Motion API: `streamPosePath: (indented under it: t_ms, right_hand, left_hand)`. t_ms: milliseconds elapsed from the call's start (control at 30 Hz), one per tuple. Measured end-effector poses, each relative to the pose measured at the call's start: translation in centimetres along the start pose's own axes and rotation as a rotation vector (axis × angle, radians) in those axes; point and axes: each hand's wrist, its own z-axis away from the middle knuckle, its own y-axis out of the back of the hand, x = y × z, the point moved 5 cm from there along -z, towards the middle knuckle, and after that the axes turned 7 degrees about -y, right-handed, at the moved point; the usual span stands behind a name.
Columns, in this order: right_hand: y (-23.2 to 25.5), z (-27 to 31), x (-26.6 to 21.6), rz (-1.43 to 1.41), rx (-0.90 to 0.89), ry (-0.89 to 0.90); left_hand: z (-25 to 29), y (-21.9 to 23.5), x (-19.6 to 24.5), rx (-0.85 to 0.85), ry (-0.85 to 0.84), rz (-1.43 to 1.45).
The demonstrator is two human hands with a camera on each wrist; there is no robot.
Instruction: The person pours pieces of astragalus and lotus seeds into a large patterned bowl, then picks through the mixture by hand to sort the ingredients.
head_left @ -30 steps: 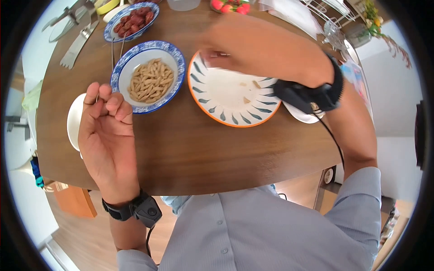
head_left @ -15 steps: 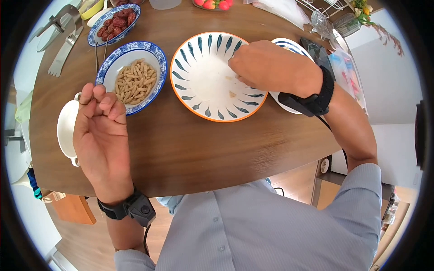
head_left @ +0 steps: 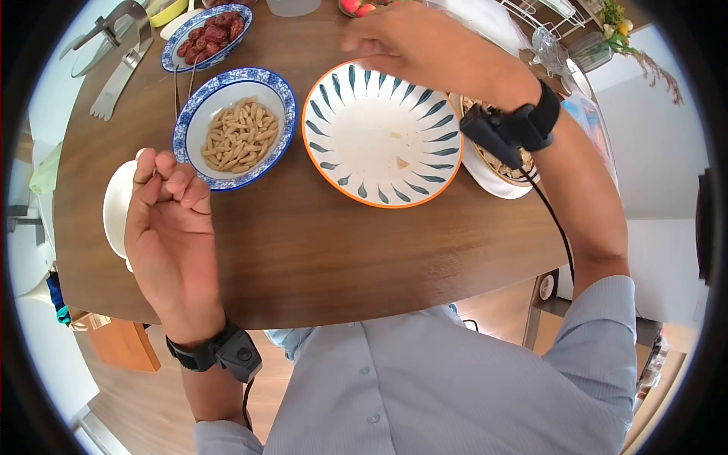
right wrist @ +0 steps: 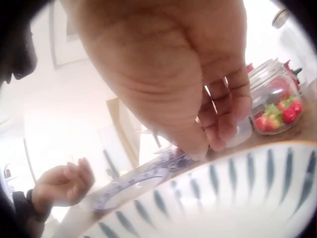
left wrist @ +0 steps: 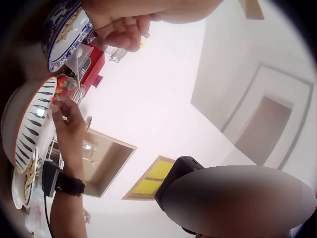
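The left hand (head_left: 178, 243) is raised palm up left of the white bowl with the blue rim (head_left: 199, 95), its fingers loosely bent near the thumb; nothing is clearly visible in them. Pale elongated pieces (head_left: 241, 136) lie in that bowl. Over the far rim of the large orange-rimmed plate (head_left: 356, 136) hangs the right hand (head_left: 428, 53), fingers loosely bent. In the right wrist view, gaps show between the fingers of the right hand (right wrist: 173, 74), with no object discernible. A few small pale bits (head_left: 402, 162) lie on the plate.
A blue-rimmed dish holds dark red dried fruit (head_left: 216, 34) behind the bowl, with tongs (head_left: 192, 78) at its edge. A white handled bowl (head_left: 117, 208) stands at left. Right of the plate is a dish of pale pieces (head_left: 500, 163). A strawberry jar (right wrist: 277, 106) stands beyond.
The right hand has moved from above the plate's right part to its far rim, uncovering more of the plate and the dish at right. The left hand keeps nearly the same pose.
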Motion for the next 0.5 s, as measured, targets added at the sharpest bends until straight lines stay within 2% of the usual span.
streamPosePath:
  t_ms: [100,167,233,267,300,333,400,467,500]
  right_hand:
    - [-0.3,0.7,2.4,0.055,-0.056,-0.037]
    - [-1.6,1.1,2.8,-0.196,-0.366,-0.215]
    - [-2.3,0.7,3.3,-0.139,-0.403,-0.215]
    - [-2.7,0.6,3.6,-0.082,-0.44,-0.209]
    - [-2.8,0.6,3.7,-0.14,-0.441,-0.204]
    - [-2.6,0.4,4.0,-0.136,-0.425,-0.214]
    - [-2.4,0.1,3.6,-0.313,-0.517,-0.121]
    - [-1.5,0.1,3.8,-0.315,-0.505,-0.113]
    - [-0.3,0.1,4.0,-0.287,-0.395,-0.068]
  left_hand:
    - [-0.1,0.1,-0.5,0.005,0.029,0.005]
    - [-0.1,-0.2,-0.9,0.001,0.049,-0.005]
    - [0.2,-0.7,-1.3,-0.008,0.068,-0.019]
    - [0.6,-0.9,-1.7,0.041,0.074,-0.078]
    - [0.8,-1.0,-1.8,0.087,0.079,-0.137]
    - [0.9,-1.1,-2.0,0.067,0.082,-0.138]
    - [1.1,-1.0,-2.4,0.021,0.116,-0.149]
    - [1.2,-1.4,-2.3,0.01,0.112,-0.168]
    - [1.1,-1.5,-2.3,0.006,0.106,-0.179]
